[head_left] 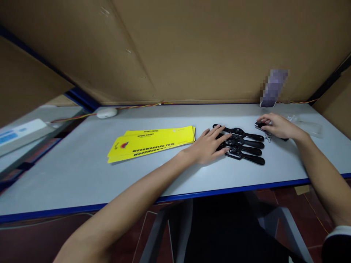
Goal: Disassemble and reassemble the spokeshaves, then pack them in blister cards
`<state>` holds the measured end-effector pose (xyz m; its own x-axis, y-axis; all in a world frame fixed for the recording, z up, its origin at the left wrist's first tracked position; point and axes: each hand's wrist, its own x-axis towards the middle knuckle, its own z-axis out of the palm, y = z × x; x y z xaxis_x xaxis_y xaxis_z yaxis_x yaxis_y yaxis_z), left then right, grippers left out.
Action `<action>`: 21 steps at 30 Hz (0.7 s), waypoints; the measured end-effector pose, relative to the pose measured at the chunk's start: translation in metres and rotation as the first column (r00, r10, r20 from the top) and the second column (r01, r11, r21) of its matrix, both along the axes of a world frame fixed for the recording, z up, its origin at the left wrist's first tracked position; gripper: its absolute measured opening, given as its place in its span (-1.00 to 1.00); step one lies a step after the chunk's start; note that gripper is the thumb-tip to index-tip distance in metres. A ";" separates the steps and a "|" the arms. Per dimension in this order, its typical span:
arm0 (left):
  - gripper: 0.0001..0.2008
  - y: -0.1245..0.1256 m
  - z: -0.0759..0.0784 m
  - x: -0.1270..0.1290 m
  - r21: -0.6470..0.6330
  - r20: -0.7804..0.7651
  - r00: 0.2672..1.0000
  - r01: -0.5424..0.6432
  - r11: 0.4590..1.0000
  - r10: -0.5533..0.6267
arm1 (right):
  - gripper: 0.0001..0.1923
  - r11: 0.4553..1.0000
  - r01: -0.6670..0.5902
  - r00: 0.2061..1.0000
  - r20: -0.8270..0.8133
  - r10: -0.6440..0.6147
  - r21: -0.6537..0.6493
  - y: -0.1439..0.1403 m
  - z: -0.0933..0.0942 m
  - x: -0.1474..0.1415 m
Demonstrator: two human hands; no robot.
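Several black spokeshaves (238, 140) lie side by side on the table, their handles pointing left and right. My left hand (210, 146) rests over their left handles, palm down with its fingers spread out. To the right, my right hand (279, 126) has its fingers curled round a dark object with a shiny edge (260, 125); most of it is hidden, so its kind does not show. Small silvery metal parts (268, 137) lie just below those fingers. Left of my left hand is a fanned stack of yellow printed cards (153, 142) reading "SPOKE SHAVE" and "WOODWORKING TOOL".
Clear plastic packaging (309, 128) lies beyond my right wrist. A blurred-out phone-like object (274, 87) leans on the brown back panel (192, 54). A white oval device (106, 113) with a cable sits at the back left. The table's blue front edge (192, 196) runs before me.
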<state>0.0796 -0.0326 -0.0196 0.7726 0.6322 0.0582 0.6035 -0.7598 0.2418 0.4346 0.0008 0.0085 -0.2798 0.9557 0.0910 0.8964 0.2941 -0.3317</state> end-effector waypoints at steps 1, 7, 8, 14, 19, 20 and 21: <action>-0.33 0.000 -0.001 0.000 0.003 0.004 1.000 0.002 1.000 -0.002 | -0.62 1.000 0.015 1.000 -0.005 -0.015 0.016 0.000 0.001 0.001; -0.33 0.002 -0.004 -0.002 0.006 0.047 0.999 0.011 1.000 -0.011 | -0.76 0.998 0.062 0.996 0.057 -0.061 -0.011 0.001 0.016 0.039; -0.33 0.001 -0.003 -0.002 0.005 0.039 0.999 0.009 1.000 -0.009 | -0.81 0.996 0.089 0.995 0.057 -0.087 -0.032 0.000 0.019 0.049; -0.32 0.001 -0.003 -0.001 -0.007 0.040 0.999 0.010 1.000 -0.010 | -0.66 0.969 0.149 0.987 -0.033 -0.158 -0.196 -0.014 0.037 0.076; -0.32 0.002 -0.005 -0.002 0.002 0.038 0.999 0.008 1.000 -0.008 | -0.58 0.928 0.043 0.995 -0.067 -0.073 -0.370 -0.025 0.047 0.067; -0.32 0.002 -0.005 -0.002 0.000 0.034 0.999 0.007 1.000 -0.007 | -0.59 0.918 0.037 0.996 -0.062 -0.067 -0.396 -0.024 0.046 0.066; -0.32 0.002 -0.005 -0.002 -0.003 0.031 0.999 0.007 1.000 -0.007 | -0.60 0.910 0.032 0.996 -0.062 -0.063 -0.413 -0.024 0.045 0.067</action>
<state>0.0776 -0.0311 -0.0242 0.7747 0.6272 0.0807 0.5904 -0.7631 0.2628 0.5013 -0.0228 0.0532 -0.2407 0.9250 -0.2942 0.8747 0.0754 -0.4787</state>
